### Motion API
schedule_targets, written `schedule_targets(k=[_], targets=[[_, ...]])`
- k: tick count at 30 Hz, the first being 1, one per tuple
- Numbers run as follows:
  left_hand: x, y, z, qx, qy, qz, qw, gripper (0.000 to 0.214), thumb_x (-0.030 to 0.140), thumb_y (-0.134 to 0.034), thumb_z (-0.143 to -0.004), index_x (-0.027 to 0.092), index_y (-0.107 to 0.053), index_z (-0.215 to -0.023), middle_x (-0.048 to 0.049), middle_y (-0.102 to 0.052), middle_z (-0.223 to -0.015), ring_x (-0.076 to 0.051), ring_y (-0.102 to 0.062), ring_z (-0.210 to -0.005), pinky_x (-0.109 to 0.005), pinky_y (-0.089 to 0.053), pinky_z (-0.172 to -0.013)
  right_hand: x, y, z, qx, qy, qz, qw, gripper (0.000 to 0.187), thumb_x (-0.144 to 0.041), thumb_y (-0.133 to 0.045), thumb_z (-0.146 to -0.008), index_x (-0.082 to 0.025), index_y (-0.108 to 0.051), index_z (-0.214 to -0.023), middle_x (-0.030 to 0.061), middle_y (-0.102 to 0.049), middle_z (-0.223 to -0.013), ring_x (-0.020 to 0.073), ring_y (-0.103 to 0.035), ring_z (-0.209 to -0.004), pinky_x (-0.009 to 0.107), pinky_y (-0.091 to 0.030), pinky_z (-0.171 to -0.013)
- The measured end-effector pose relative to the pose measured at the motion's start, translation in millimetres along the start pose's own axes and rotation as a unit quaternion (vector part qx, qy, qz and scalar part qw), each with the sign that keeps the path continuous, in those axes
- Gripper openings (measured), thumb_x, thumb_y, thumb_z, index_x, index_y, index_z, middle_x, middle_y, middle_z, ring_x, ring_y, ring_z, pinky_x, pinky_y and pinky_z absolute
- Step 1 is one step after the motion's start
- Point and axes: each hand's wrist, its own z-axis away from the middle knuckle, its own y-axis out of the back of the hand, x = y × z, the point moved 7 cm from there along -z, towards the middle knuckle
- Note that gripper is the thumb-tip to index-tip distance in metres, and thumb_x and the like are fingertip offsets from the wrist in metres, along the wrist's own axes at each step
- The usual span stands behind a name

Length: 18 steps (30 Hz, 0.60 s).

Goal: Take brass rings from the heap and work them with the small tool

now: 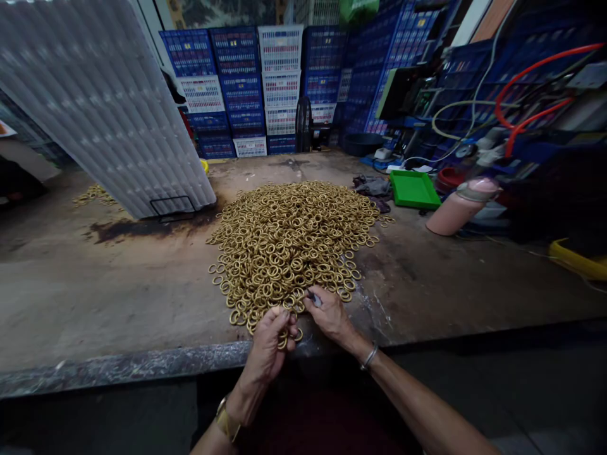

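A big heap of brass rings (289, 240) lies on the worn workbench (95, 297). At the heap's near edge my left hand (270, 344) is curled shut around several of the rings, close to the bench's front edge. My right hand (327, 313) rests beside it with fingers pinched on a small dark thing I cannot make out, touching the rings at the heap's rim. A watch sits on my left wrist and a bangle on my right.
A tall white ribbed panel (104, 101) leans on the bench at left. A green tray (413, 189), a pink bottle (462, 205) on its side and a dark cloth (372, 186) lie at right. Stacked blue and white crates (265, 88) line the back, with red hoses (531, 95) at right.
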Motion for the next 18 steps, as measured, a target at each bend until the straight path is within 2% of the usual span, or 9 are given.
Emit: schedule_targets(k=[5,12,15,18], targets=[[1.5,1.4,-1.3,0.031,-0.046,-0.107,0.993,0.039,0.045,-0.066,-0.067,0.016,-0.054,-0.090,0.0050,-0.049,-0.059,-0.006,-0.045,-0.044,-0.014,-0.029,-0.034,-20.4,0.4,12.4,-0.023,0.018,-0.114,0.993,0.009,-0.022,-0.047,-0.075,-0.019,-0.054,-0.070,-0.0017,-0.053,-0.062,0.0106,-0.046,-0.058,0.020,-0.036,-0.056],[10.3,2.9,1.9,0.046,-0.091,-0.234,0.967,0.030,0.044,-0.060,-0.072,0.016,-0.056,-0.082,0.0063,-0.045,-0.052,-0.005,-0.038,-0.040,-0.014,-0.029,-0.036,-21.8,-6.0,13.0,-0.079,-0.047,-0.205,0.974,0.014,-0.031,-0.050,-0.075,-0.019,-0.057,-0.070,-0.0030,-0.051,-0.060,0.0101,-0.044,-0.057,0.020,-0.037,-0.054],[6.3,-1.3,2.2,0.022,-0.067,-0.251,0.966,0.030,0.046,-0.057,-0.075,0.017,-0.054,-0.079,0.0057,-0.047,-0.054,-0.004,-0.038,-0.040,-0.014,-0.028,-0.036,-18.6,-4.2,11.6,-0.063,-0.067,-0.194,0.977,0.019,-0.033,-0.049,-0.075,-0.018,-0.054,-0.063,-0.0030,-0.049,-0.057,0.0098,-0.042,-0.056,0.020,-0.036,-0.053],[-0.2,-6.6,2.8,-0.010,-0.029,-0.221,0.975,0.034,0.051,-0.054,-0.075,0.017,-0.050,-0.074,0.0045,-0.048,-0.059,-0.004,-0.039,-0.040,-0.014,-0.027,-0.035,-19.5,-4.8,11.4,-0.064,-0.064,-0.194,0.977,0.020,-0.033,-0.050,-0.074,-0.018,-0.053,-0.061,-0.0036,-0.047,-0.054,0.0094,-0.041,-0.054,0.020,-0.035,-0.051]])
